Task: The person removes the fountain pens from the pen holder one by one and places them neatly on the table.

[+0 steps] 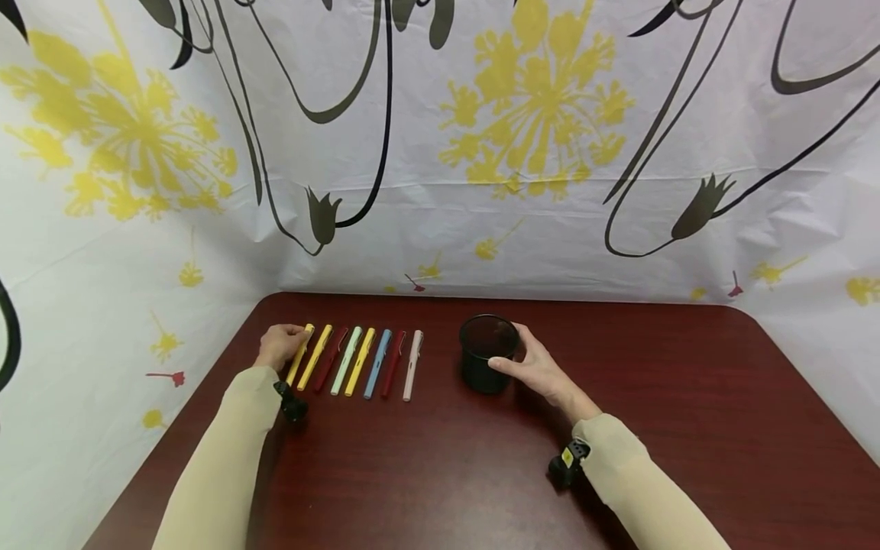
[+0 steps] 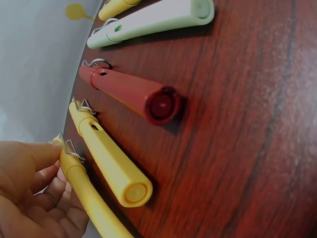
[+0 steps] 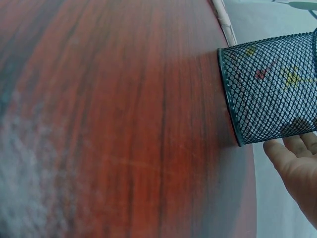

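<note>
At the left end of a row of pens, my left hand (image 1: 279,345) pinches the clip end of a yellow pen (image 2: 91,198) between thumb and fingers. Beside it lie a second yellow pen (image 1: 315,357) and a dark red pen (image 1: 331,359). The row continues with a mint green pen (image 1: 346,360), another yellow pen (image 1: 360,361), a blue pen (image 1: 377,363), another red pen (image 1: 393,363) and a pale pink pen (image 1: 412,365). My right hand (image 1: 539,368) holds the right side of a black mesh pen cup (image 1: 486,370), which stands upright; its thumb reaches round the front.
Everything rests on a dark reddish wood table (image 1: 440,473) with rounded far corners. Behind it hangs a white cloth (image 1: 412,176) with yellow and grey flower prints. Small black cameras sit on the left wrist (image 1: 292,403) and right wrist (image 1: 565,467).
</note>
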Motion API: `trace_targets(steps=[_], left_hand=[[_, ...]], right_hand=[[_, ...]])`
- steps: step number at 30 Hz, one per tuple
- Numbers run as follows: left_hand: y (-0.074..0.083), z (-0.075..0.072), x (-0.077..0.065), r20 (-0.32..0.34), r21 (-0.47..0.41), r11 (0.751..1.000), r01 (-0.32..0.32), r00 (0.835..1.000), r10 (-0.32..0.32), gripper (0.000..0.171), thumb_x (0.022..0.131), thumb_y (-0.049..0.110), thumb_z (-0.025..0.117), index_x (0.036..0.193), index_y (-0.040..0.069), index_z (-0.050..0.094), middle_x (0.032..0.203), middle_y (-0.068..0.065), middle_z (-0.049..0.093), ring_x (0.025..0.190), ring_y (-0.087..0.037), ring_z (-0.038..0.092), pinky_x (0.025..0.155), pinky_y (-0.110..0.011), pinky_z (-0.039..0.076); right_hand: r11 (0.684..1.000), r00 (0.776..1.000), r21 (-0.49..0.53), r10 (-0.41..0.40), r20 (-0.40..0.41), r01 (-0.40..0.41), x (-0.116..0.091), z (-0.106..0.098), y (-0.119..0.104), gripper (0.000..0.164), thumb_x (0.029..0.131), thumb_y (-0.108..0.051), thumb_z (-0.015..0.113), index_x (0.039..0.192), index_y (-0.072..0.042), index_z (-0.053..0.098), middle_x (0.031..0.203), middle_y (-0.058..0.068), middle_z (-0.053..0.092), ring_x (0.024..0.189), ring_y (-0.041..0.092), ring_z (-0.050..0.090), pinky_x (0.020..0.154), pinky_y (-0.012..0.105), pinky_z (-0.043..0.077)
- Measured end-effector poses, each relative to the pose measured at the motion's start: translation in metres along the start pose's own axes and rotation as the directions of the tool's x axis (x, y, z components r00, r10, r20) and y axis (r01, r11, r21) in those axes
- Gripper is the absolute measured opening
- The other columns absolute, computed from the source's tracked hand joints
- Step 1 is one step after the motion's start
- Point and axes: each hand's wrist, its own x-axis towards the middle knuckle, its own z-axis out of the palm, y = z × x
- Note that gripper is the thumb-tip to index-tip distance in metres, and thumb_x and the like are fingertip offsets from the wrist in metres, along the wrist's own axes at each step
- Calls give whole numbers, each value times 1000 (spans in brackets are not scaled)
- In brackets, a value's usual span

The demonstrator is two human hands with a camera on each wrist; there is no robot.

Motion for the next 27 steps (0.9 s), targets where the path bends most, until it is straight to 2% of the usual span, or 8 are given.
trace_targets(steps=[6,11,18,27], left_hand=[[1,2,0,-12,-7,1000,-5,1000,5,40,98,23,50,125,-5,56,118,-26,57,86,-26,58,69,-35,50],[4,4,-2,-25,-20,1000,-18,1000,18,39,97,23,51,123,-6,58,111,-25,61,79,-22,59,66,-34,51],[5,6,-5,-36,8,1000,-30,999,30,39,97,23,51,122,-6,58,111,-25,60,79,-23,58,65,-34,51],[4,9,-3,-66,53,998,-45,997,48,38,97,24,52,121,-5,60,111,-24,62,78,-23,57,64,-34,49]], right_hand=[[1000,1000,9,-7,5,7,0,-1,-1,67,84,-11,70,140,-5,33,136,20,44,127,36,39,103,54,29],[1000,1000,3,9,11,-9,-1,-1,-1,68,85,-13,69,142,-6,32,138,20,42,129,36,36,104,59,27],[1000,1000,20,11,18,-12,0,0,-1,69,85,-11,69,142,-6,31,136,21,44,121,39,46,97,48,38],[999,1000,30,13,18,-13,0,0,-2,68,85,-10,69,141,-5,31,136,21,44,121,39,46,97,48,38]])
